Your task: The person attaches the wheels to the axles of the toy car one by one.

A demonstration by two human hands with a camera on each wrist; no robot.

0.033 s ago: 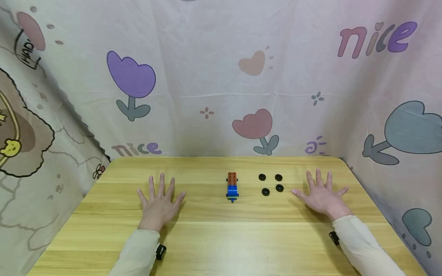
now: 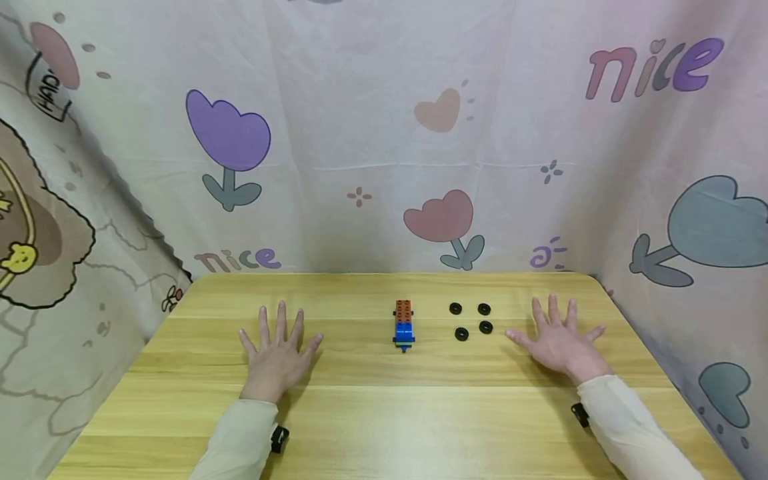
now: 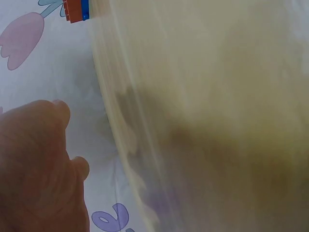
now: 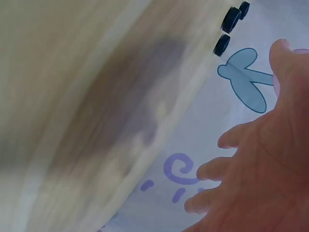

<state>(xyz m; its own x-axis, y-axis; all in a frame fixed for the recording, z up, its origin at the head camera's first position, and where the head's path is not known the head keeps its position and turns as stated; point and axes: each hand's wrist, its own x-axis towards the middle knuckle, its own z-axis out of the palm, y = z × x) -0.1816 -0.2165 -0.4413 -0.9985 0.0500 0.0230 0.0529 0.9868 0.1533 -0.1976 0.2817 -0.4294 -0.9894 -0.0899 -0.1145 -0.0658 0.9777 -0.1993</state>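
Note:
My left hand (image 2: 276,360) is spread with straight fingers at the left of the table and holds nothing. My right hand (image 2: 563,340) is spread likewise on the right, also with nothing in it. Between them a small toy-brick car (image 2: 404,325) stands on the tabletop, orange-red at its far half and blue at its near half, with axle stubs at its sides. Several black toy tires (image 2: 461,334) lie apart from one another, between the car and my right thumb. The left wrist view catches a corner of the car (image 3: 75,9); some tires (image 4: 231,20) show in the right wrist view.
The light wooden table (image 2: 384,413) ends at the back against a patterned cloth (image 2: 336,133), which also hangs along both sides. A black band device (image 2: 279,439) sits at my left wrist, another black device (image 2: 580,415) at the right.

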